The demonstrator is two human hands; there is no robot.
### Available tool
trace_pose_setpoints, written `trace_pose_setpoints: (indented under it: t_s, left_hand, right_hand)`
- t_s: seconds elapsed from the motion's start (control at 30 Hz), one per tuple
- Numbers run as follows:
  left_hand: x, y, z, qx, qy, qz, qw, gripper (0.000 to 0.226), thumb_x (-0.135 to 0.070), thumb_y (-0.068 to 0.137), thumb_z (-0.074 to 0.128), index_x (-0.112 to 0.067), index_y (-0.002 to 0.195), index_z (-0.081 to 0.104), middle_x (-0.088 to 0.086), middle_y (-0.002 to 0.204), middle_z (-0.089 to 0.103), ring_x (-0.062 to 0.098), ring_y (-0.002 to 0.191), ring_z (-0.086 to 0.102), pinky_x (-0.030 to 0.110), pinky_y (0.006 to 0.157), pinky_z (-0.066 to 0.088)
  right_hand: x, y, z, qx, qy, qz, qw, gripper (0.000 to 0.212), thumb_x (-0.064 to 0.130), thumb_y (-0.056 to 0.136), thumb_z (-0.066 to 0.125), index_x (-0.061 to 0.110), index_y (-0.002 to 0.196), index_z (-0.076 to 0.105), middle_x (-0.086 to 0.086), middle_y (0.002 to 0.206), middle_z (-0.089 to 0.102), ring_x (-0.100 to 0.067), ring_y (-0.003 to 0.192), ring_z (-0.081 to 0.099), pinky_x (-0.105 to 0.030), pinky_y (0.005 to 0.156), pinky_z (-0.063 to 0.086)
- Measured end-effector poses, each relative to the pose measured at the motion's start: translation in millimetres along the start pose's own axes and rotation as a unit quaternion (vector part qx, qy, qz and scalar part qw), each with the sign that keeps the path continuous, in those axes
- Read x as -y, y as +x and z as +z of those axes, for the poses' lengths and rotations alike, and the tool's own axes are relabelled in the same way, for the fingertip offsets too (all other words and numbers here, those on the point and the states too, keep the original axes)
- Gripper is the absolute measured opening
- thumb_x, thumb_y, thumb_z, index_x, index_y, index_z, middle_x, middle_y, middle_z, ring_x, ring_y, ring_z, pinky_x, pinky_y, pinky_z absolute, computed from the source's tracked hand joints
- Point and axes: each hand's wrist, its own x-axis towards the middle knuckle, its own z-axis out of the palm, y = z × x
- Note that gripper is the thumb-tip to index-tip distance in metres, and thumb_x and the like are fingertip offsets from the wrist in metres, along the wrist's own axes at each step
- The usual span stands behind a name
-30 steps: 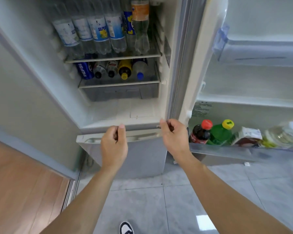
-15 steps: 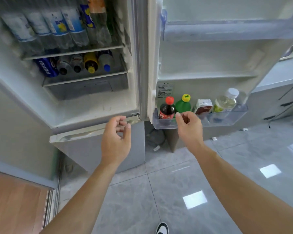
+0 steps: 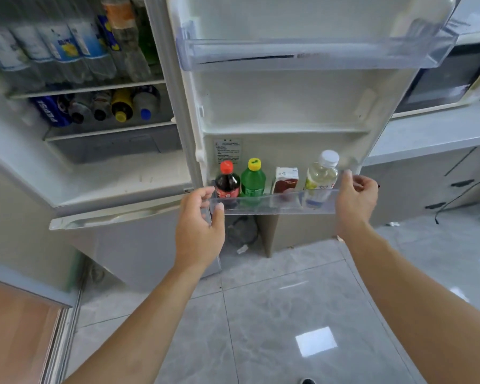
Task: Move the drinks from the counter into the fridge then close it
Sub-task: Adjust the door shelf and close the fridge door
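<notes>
Door bin (image 3: 272,203) — clear, rigid, likely brittle plastic, loaded with four drinks; left hand (image 3: 198,217) at 9 o'clock, right hand (image 3: 355,198) at 3 — both pinching its ends.

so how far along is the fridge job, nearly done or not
Mostly loaded: bottles fill the fridge shelves, and four drinks stand in the lower door bin. In hand: left hand and right hand grip that bin's ends. Left: the fridge door stands open; the counter is only partly visible.

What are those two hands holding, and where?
The clear door bin: left hand grips its left end, right hand its right end.
</notes>
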Motion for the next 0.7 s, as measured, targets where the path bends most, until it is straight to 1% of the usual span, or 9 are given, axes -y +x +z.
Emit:
trace_pose_setpoints:
  t_s: [0.03,0.1,0.2,0.27,0.37,0.47,0.53,0.6,0.7]
  left_hand:
    - [-7.6,-0.5,14.7,-0.003,0.000,-0.001,1.000,0.031,-0.018,0.093,0.062,-0.025,0.123,0.055,-0.011,0.117,0.054,0.006,0.104,0.057,0.030,0.087,0.053]
    - [-22.9,-1.2,44.8,-0.015,0.000,-0.005,1.000,0.032,-0.017,0.093,0.062,-0.025,0.123,0.054,-0.008,0.120,0.054,0.007,0.105,0.057,0.030,0.087,0.053]
    - [-42.1,-5.0,84.6,-0.020,0.016,-0.014,1.000,0.037,-0.018,0.093,0.062,-0.025,0.128,0.054,-0.006,0.125,0.054,0.008,0.108,0.057,0.028,0.089,0.052]
    - [-52.7,-9.1,104.1,-0.025,0.028,-0.029,0.999,0.042,-0.020,0.093,0.062,-0.024,0.134,0.052,-0.007,0.130,0.052,0.008,0.112,0.056,0.030,0.093,0.052]
    - [-70.0,-13.2,124.7,-0.025,0.042,-0.046,0.998,0.048,-0.022,0.094,0.061,-0.025,0.140,0.048,-0.009,0.136,0.048,0.008,0.118,0.053,0.033,0.100,0.049]
    - [-84.0,-17.8,135.5,-0.041,0.050,-0.060,0.996,0.050,-0.022,0.094,0.062,-0.028,0.141,0.046,-0.012,0.134,0.047,0.006,0.117,0.052,0.035,0.100,0.049]
    - [-90.7,-22.6,139.7,-0.054,0.054,-0.067,0.995,0.049,-0.023,0.093,0.061,-0.030,0.140,0.046,-0.014,0.132,0.046,0.003,0.115,0.051,0.031,0.098,0.049]
    - [-95.6,-27.2,141.4,-0.063,0.059,-0.074,0.994,0.049,-0.025,0.094,0.061,-0.032,0.140,0.045,-0.015,0.133,0.046,0.000,0.115,0.049,0.027,0.096,0.047]
    - [-101.3,-31.5,141.9,-0.078,0.073,-0.078,0.991,0.049,-0.025,0.094,0.061,-0.030,0.140,0.045,-0.013,0.133,0.046,0.000,0.115,0.048,0.021,0.094,0.043]
  right_hand:
    - [1.2,16.6,-5.2,0.004,0.004,-0.002,1.000,0.034,0.050,0.089,0.061,0.023,0.109,0.055,0.011,0.097,0.061,-0.002,0.084,0.060,-0.018,0.073,0.044]
    - [7.3,49.2,-12.6,0.027,0.005,-0.004,1.000,0.047,0.058,0.085,0.060,0.024,0.117,0.056,0.006,0.113,0.063,-0.008,0.100,0.062,-0.025,0.086,0.049]
    - [25.1,91.7,-19.1,0.064,0.011,0.004,0.998,0.065,0.069,0.079,0.053,0.028,0.130,0.053,0.007,0.131,0.057,-0.011,0.118,0.056,-0.032,0.103,0.044]
    - [39.3,118.0,-18.6,0.087,0.027,0.015,0.996,0.070,0.071,0.081,0.049,0.028,0.136,0.049,0.008,0.136,0.053,-0.011,0.122,0.053,-0.032,0.104,0.040]
    - [59.8,151.9,-12.3,0.113,0.049,0.035,0.992,0.072,0.075,0.083,0.042,0.020,0.127,0.051,0.006,0.129,0.053,-0.014,0.112,0.053,-0.030,0.097,0.039]
    - [70.9,170.5,-4.2,0.128,0.074,0.074,0.986,0.082,0.078,0.086,0.037,0.022,0.146,0.046,0.006,0.140,0.053,-0.015,0.120,0.049,-0.031,0.103,0.036]
    - [72.8,179.2,-1.6,0.149,0.093,0.083,0.981,0.084,0.081,0.085,0.036,0.023,0.143,0.049,0.011,0.127,0.057,-0.014,0.117,0.049,-0.032,0.103,0.035]
    - [73.7,184.9,-0.3,0.164,0.105,0.082,0.978,0.075,0.083,0.082,0.038,0.025,0.124,0.058,0.016,0.103,0.058,-0.013,0.107,0.054,-0.031,0.098,0.038]
    - [72.8,185.9,5.2,0.170,0.103,0.056,0.978,0.061,0.078,0.086,0.039,0.025,0.109,0.059,0.013,0.103,0.063,-0.010,0.100,0.060,-0.033,0.100,0.046]
